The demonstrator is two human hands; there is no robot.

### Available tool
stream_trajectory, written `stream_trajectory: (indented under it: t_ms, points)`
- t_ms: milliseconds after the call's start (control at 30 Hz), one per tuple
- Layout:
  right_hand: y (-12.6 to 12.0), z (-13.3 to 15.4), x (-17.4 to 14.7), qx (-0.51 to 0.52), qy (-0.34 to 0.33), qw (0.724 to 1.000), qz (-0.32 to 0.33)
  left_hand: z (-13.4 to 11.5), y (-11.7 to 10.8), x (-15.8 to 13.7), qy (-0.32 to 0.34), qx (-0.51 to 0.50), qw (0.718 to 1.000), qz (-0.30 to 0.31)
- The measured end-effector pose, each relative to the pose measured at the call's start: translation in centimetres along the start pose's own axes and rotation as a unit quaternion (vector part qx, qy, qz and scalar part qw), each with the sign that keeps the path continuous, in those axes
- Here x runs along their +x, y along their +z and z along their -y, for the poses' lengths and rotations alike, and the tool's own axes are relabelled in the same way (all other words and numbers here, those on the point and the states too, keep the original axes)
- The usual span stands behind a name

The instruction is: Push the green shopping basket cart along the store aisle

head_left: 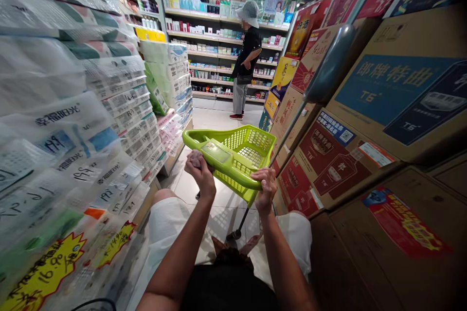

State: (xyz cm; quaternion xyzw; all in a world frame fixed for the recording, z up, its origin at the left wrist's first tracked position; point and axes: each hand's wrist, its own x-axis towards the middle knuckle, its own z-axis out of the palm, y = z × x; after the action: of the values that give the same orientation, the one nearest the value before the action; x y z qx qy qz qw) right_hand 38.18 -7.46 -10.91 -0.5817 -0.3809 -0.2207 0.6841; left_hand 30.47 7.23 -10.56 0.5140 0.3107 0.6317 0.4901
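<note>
A lime-green shopping cart (260, 142) with a perforated basket stands in front of me. My left hand (201, 172) is closed round a wadded greyish-pink cloth (196, 157), against the left part of the green cart handle (219, 151). My right hand (265, 185) grips the right end of that handle, fingers over the top. The basket's visible floor shows only its holes. A dark caster (235, 234) rests on the floor below the handle.
Stacked paper packs (124, 107) line the left side. Liquor cartons (394, 82) rise on the right, with a thin pole bearing a blue-grey sleeve (330, 64) slanting before them. Ahead, a person in a hat (248, 53) stands at stocked shelves (211, 35) beyond the pale floor (213, 107).
</note>
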Motion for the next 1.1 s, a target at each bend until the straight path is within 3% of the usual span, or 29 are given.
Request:
stream_trajectory:
  t_ms: [167, 300, 400, 533, 700, 767, 833, 933, 1100]
  points:
    - [0.1, -0.4, 0.2, 0.029, -0.025, 0.999, -0.018, -0.4, -0.8, -1.5, 0.085, 0.066, 0.993, 0.056]
    - [0.3, -0.3, 0.2, 0.031, -0.031, 0.999, -0.011, 0.4, -1.2, 1.8, 0.090, 0.098, 0.991, -0.005]
    - [0.6, -0.2, 0.1, 0.021, -0.029, 0.999, -0.010, 0.8, -1.6, 2.5, 0.120, 0.125, 0.985, -0.003]
    - [0.7, 0.0, 0.1, 0.007, -0.021, 1.000, -0.007, 0.9, -2.6, 1.6, 0.231, 0.174, 0.954, 0.074]
    - [0.5, 0.2, 0.1, -0.004, -0.016, 1.000, 0.006, -0.5, -3.1, 4.7, 0.284, 0.245, 0.926, 0.041]
    - [0.6, 0.1, 0.0, -0.004, -0.017, 1.000, 0.005, -1.5, -3.3, 5.4, 0.331, 0.259, 0.901, 0.106]
    - [0.6, 0.0, 0.0, -0.005, -0.018, 1.000, 0.001, -2.6, -3.6, 5.7, 0.383, 0.268, 0.857, 0.215]
    - [0.5, 0.0, 0.1, -0.005, -0.017, 1.000, 0.002, -3.9, -4.1, 7.3, 0.395, 0.296, 0.805, 0.331]
    - [0.2, 0.1, 0.4, 0.000, -0.024, 0.999, 0.029, -5.1, -4.0, 10.4, 0.331, 0.328, 0.823, 0.326]
